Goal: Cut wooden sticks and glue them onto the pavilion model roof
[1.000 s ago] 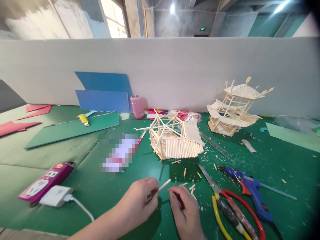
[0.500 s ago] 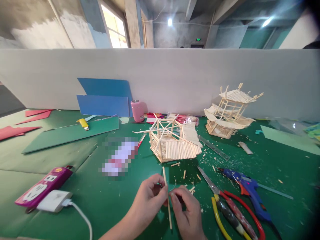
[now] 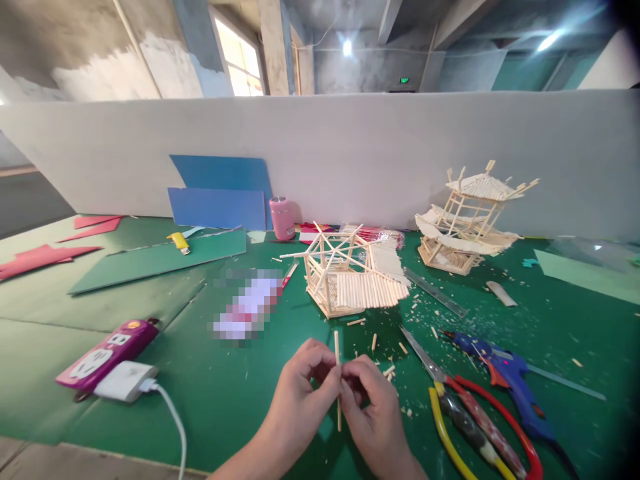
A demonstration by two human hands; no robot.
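My left hand (image 3: 307, 390) pinches a thin pale wooden stick (image 3: 337, 343) between thumb and forefinger. My right hand (image 3: 373, 403) meets it at the stick's middle, its thumb and fingertips closed there too. The stick stands nearly upright in the picture, its top and lower end showing. Just beyond the hands sits a half-roofed pavilion model (image 3: 373, 291) made of the same kind of sticks, its roof beams bare on the left. Short cut stick pieces (image 3: 374, 342) lie between the model and my right hand.
Scissors (image 3: 423, 357) and a blue glue gun (image 3: 515, 380) lie at right. A second pavilion model (image 3: 463, 233) stands behind, near a ruler (image 3: 437, 293). At left are a purple power strip (image 3: 107, 357) with a charger, a blurred-out flat object (image 3: 250, 307) and a yellow cutter (image 3: 179, 243).
My right hand has closed in on the stick and now touches it alongside my left. The stick's lower end shows less far down. The view has shifted slightly.
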